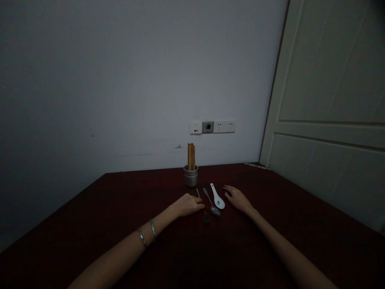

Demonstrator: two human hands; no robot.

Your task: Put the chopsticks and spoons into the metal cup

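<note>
My left hand [188, 204] is on the table, its fingers curled over the middle of a thin metal utensil, which looks like a fork [206, 218]. The fork's handle end shows beyond my fingers, and its dark head points towards me. Just right of it lies a metal spoon [214, 210], bowl nearest me. Beside that is a white ceramic soup spoon [218, 202] with a blue mark in its bowl. My right hand [237, 197] rests on the table to the right of the soup spoon, fingers apart, holding nothing.
A metal cup [191, 179] with several wooden chopsticks [191, 156] stands behind the cutlery on the dark red table [144, 188]. Behind it rises a pale wall with sockets [224, 126]. A panelled door [325, 140] bounds the right side.
</note>
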